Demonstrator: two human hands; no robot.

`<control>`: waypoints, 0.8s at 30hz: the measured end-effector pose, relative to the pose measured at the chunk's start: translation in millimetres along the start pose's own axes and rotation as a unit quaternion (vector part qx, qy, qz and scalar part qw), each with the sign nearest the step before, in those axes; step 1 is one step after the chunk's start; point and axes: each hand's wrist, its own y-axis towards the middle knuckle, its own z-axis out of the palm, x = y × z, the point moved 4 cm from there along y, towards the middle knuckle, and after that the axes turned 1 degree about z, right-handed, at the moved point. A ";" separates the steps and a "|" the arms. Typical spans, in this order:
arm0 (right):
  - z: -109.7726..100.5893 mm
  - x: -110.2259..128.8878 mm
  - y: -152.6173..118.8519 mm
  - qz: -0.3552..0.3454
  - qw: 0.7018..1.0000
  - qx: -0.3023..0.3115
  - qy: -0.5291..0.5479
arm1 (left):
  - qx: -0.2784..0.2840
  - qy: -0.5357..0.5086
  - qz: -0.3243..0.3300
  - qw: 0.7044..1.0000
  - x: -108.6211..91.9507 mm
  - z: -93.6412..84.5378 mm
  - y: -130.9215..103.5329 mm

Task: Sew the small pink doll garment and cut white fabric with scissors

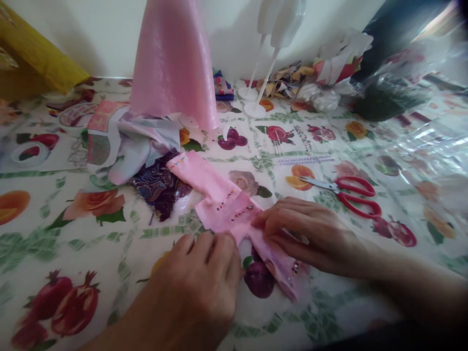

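A small pink doll-sized garment (pixel 223 195) with sleeves and rows of tiny coloured beads lies across the table in front of me. My left hand (pixel 204 278) is closed at its lower left edge, knuckles up, with the fingertips hidden. At the garment's right side, my right hand (pixel 300 226) pinches the cloth between thumb and fingers. One beaded pink end reaches out below the right hand. Beside the garment's upper left end rests a dark patterned cloth scrap (pixel 157 183).
Red-handled scissors (pixel 358 192) lie to the right. Tall pink fabric (pixel 173 63), a pale cloth (pixel 146 136), white stands (pixel 256 108), fabric scraps (pixel 288 80) and clear plastic (pixel 435 156) surround the work on a fruit-print tablecloth (pixel 146 263). Loose beads (pixel 303 139) lie behind the garment.
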 end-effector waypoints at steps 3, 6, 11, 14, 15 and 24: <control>-3.4 1.4 0.3 0.023 0.999 0.003 0.037 | -0.016 0.003 0.025 1.000 -2.7 -1.0 0.3; -9.2 2.7 -0.6 0.038 0.998 -0.011 0.039 | -0.030 -0.001 0.037 0.999 -5.8 0.9 -0.2; -18.5 4.5 4.4 0.044 0.999 0.001 0.022 | -0.025 0.002 0.039 0.999 -9.6 8.1 -2.6; -22.9 8.0 10.4 0.036 0.999 0.018 0.023 | -0.009 -0.003 0.035 0.999 -10.6 11.2 -4.3; -24.3 9.5 12.1 0.036 0.999 0.021 0.024 | -0.003 -0.006 0.034 0.999 -10.8 12.0 -4.7; -23.1 20.4 4.3 0.046 0.996 0.034 0.063 | -0.025 -0.020 0.025 0.999 -9.5 6.7 -2.4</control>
